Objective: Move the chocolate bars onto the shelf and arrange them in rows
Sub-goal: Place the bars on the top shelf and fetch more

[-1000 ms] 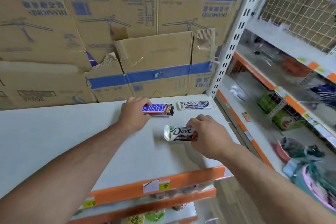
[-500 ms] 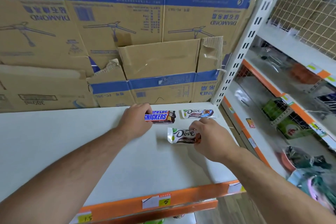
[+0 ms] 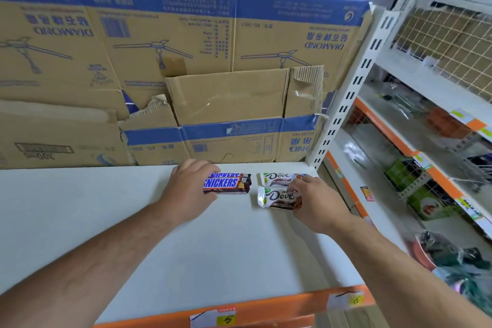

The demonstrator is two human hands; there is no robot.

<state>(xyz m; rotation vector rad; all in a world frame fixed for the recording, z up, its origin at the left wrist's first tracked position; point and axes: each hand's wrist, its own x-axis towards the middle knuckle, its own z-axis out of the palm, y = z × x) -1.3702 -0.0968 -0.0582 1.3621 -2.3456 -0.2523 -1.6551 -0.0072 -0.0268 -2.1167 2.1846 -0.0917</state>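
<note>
Left hand [image 3: 186, 192] and right hand [image 3: 316, 202] out over a white shelf [image 3: 133, 234] with an orange front edge. Flattened cardboard boxes [image 3: 186, 48] standing behind, more shop shelving [image 3: 426, 141] to the right. Left fingers curled round the end of two Snickers bars [image 3: 229, 183] held together. Right fingers pinching the near Dove bar [image 3: 277, 197] on the shelf, just before the far Dove bar [image 3: 279, 178], partly hidden. Price tags [image 3: 223, 319] unreadable.

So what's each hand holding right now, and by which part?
Left hand grips the Snickers by its left end; right hand pinches the front Dove bar at its right end.
</note>
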